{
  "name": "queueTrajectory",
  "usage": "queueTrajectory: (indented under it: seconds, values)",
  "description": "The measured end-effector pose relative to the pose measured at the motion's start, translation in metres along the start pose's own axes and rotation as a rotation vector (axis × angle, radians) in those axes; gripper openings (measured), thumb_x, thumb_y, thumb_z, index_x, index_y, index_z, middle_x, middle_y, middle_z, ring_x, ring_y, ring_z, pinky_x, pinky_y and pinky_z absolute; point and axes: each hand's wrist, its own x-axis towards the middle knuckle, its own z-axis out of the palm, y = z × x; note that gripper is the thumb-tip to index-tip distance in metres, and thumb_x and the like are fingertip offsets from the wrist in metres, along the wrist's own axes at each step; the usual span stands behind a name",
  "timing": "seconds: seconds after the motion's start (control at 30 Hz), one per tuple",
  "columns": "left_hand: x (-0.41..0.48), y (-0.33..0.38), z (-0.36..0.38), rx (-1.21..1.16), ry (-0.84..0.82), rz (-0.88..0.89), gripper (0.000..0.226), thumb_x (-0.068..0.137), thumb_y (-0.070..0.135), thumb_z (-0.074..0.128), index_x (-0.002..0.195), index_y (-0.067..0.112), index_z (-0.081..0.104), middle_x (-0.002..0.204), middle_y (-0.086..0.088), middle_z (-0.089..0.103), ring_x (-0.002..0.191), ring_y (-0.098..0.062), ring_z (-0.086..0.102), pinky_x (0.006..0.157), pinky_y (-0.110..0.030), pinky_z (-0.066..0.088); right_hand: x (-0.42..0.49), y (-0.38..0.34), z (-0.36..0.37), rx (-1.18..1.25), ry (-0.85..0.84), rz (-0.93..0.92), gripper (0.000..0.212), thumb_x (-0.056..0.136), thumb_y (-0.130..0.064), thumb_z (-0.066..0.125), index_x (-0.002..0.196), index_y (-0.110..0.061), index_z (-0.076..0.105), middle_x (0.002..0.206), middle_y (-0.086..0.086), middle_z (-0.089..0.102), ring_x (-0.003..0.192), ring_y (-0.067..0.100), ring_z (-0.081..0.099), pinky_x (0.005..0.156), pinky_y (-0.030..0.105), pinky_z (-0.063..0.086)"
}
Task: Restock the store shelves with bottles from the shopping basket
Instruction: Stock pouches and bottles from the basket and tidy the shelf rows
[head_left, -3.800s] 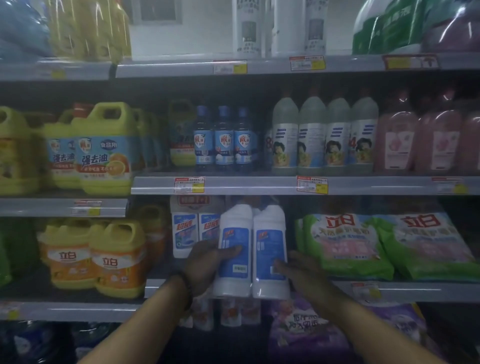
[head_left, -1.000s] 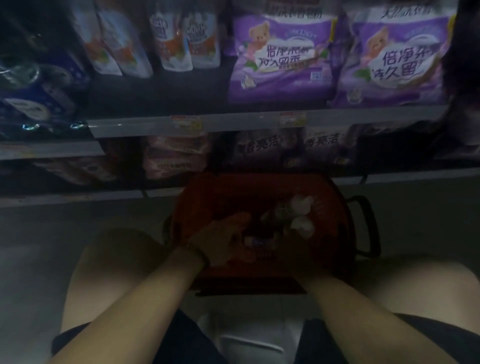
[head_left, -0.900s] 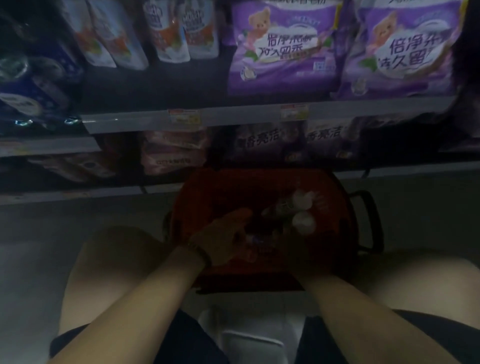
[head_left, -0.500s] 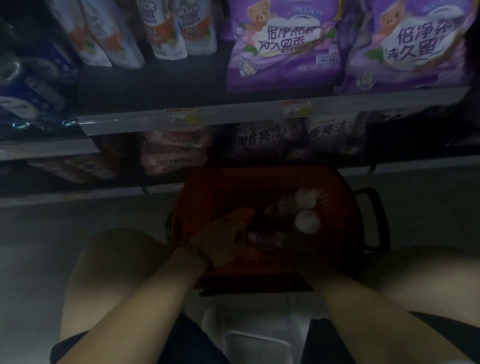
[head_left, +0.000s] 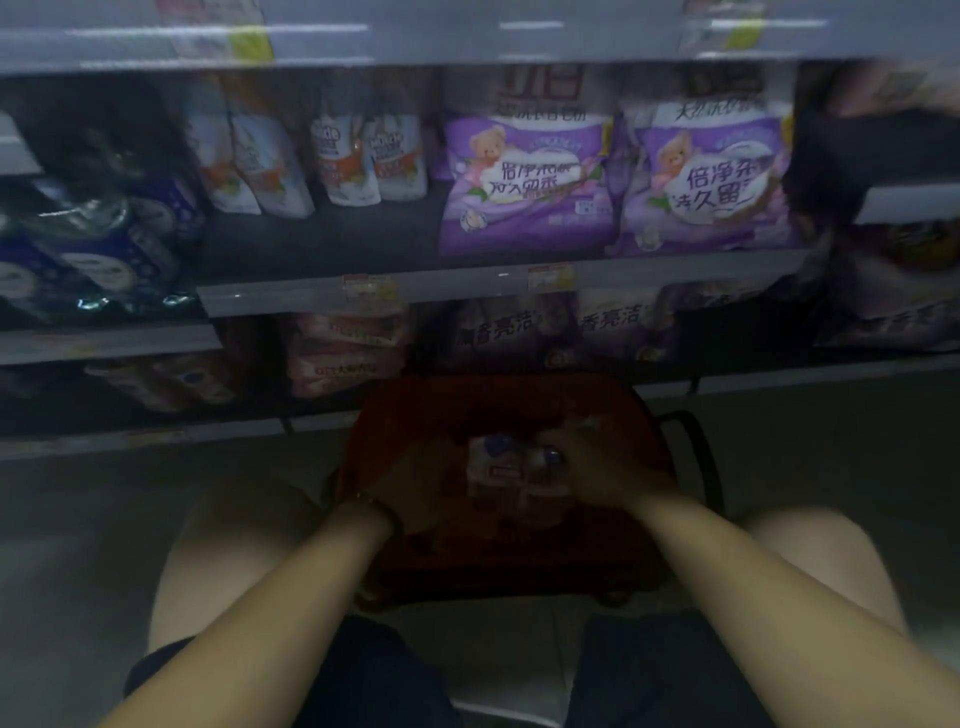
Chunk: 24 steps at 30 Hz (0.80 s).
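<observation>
Bottles (head_left: 496, 467) with blue caps sit in the red basket (head_left: 644, 545), between both hands. The right hand (head_left: 597, 470) curls round one near its cap. The left hand (head_left: 415, 486) lies against another, its grip too dark to tell. They are probably smooth, stiff plastic, full and weighty, so hold the body, not the cap.

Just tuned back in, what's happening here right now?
A crouching person reaches into the red plastic shopping basket on the floor below the shelves. The right hand curls over the tops of the white, blue-capped bottles; the left hand lies against their side, grip too dark to judge.
</observation>
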Motion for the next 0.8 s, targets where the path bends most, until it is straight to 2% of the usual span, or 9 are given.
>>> queueTrajectory:
  seconds: [0.07, 0.2, 0.27, 0.4, 0.5, 0.57, 0.63, 0.67, 0.8]
  values:
    - [-0.001, 0.002, -0.008, -0.02, 0.098, -0.054, 0.075, 0.088, 0.051, 0.08, 0.151, 0.022, 0.051, 0.151, 0.007, 0.05, 0.139, -0.014, 0.049, 0.114, -0.028, 0.04, -0.002, -0.003, -0.018, -0.043, 0.008, -0.019, 0.023, 0.091, -0.042, 0.078, 0.096, -0.021, 0.073, 0.093, -0.007, 0.075, 0.086, 0.01, 0.071, 0.081, 0.038, 0.059]
    - [0.001, -0.007, -0.029, -0.082, 0.278, 0.021, 0.094, 0.067, 0.07, 0.088, 0.149, 0.044, 0.049, 0.145, 0.02, 0.06, 0.131, -0.004, 0.061, 0.112, -0.039, 0.052, -0.023, -0.052, -0.071, -0.031, 0.115, -0.097, 0.018, 0.093, -0.047, 0.077, 0.106, -0.035, 0.074, 0.094, -0.018, 0.07, 0.088, -0.003, 0.068, 0.076, 0.028, 0.05]
    - [-0.017, 0.018, -0.046, -0.191, 0.281, 0.037, 0.091, 0.068, 0.06, 0.093, 0.146, 0.043, 0.049, 0.137, 0.021, 0.064, 0.123, -0.001, 0.064, 0.106, -0.037, 0.057, -0.033, -0.074, -0.093, 0.01, 0.143, -0.108, 0.02, 0.094, -0.042, 0.081, 0.112, -0.037, 0.073, 0.096, -0.024, 0.067, 0.086, -0.013, 0.063, 0.073, 0.018, 0.044]
    - [-0.046, 0.056, -0.07, -0.388, 0.391, 0.095, 0.065, 0.074, 0.027, 0.097, 0.13, 0.03, 0.063, 0.122, 0.012, 0.073, 0.107, 0.003, 0.069, 0.097, -0.034, 0.061, -0.054, -0.123, -0.137, 0.094, 0.216, -0.205, 0.03, 0.093, -0.036, 0.083, 0.121, -0.033, 0.074, 0.121, -0.013, 0.072, 0.105, 0.004, 0.067, 0.083, 0.022, 0.053]
    - [-0.064, 0.062, -0.085, -0.613, 0.476, 0.108, 0.065, 0.071, 0.028, 0.098, 0.129, 0.023, 0.07, 0.124, 0.002, 0.078, 0.112, -0.012, 0.075, 0.102, -0.045, 0.061, -0.068, -0.161, -0.165, 0.141, 0.274, -0.302, 0.031, 0.093, -0.028, 0.085, 0.122, -0.02, 0.077, 0.119, -0.001, 0.076, 0.108, 0.013, 0.072, 0.09, 0.028, 0.057]
    - [-0.076, 0.068, -0.096, -0.708, 0.53, 0.135, 0.057, 0.073, 0.028, 0.098, 0.124, 0.028, 0.072, 0.121, 0.008, 0.079, 0.112, -0.012, 0.076, 0.096, -0.041, 0.064, -0.073, -0.182, -0.179, 0.18, 0.314, -0.337, 0.028, 0.093, -0.024, 0.085, 0.117, -0.013, 0.077, 0.113, 0.005, 0.078, 0.101, 0.014, 0.074, 0.084, 0.024, 0.057]
    - [-0.089, 0.082, -0.109, -0.737, 0.652, 0.198, 0.048, 0.077, 0.021, 0.095, 0.117, 0.034, 0.072, 0.113, 0.017, 0.079, 0.104, -0.004, 0.076, 0.082, -0.026, 0.065, -0.073, -0.196, -0.189, 0.299, 0.362, -0.349, 0.026, 0.092, -0.018, 0.085, 0.113, -0.008, 0.073, 0.099, 0.006, 0.079, 0.085, 0.005, 0.075, 0.071, 0.018, 0.057]
    - [-0.096, 0.09, -0.115, -0.752, 0.724, 0.228, 0.049, 0.077, 0.018, 0.095, 0.117, 0.033, 0.071, 0.111, 0.016, 0.08, 0.103, -0.004, 0.076, 0.08, -0.026, 0.064, -0.073, -0.203, -0.193, 0.404, 0.38, -0.349, 0.026, 0.093, -0.013, 0.084, 0.114, -0.006, 0.07, 0.092, 0.003, 0.078, 0.078, 0.001, 0.074, 0.068, 0.016, 0.055]
    - [-0.123, 0.114, -0.154, -0.895, 0.84, 0.289, 0.051, 0.079, 0.011, 0.091, 0.123, 0.024, 0.07, 0.113, -0.004, 0.081, 0.103, -0.023, 0.08, 0.086, -0.049, 0.066, -0.072, -0.235, -0.208, 0.705, 0.44, -0.414, 0.02, 0.095, -0.009, 0.08, 0.113, -0.009, 0.07, 0.103, 0.005, 0.082, 0.095, 0.016, 0.078, 0.081, 0.026, 0.064]
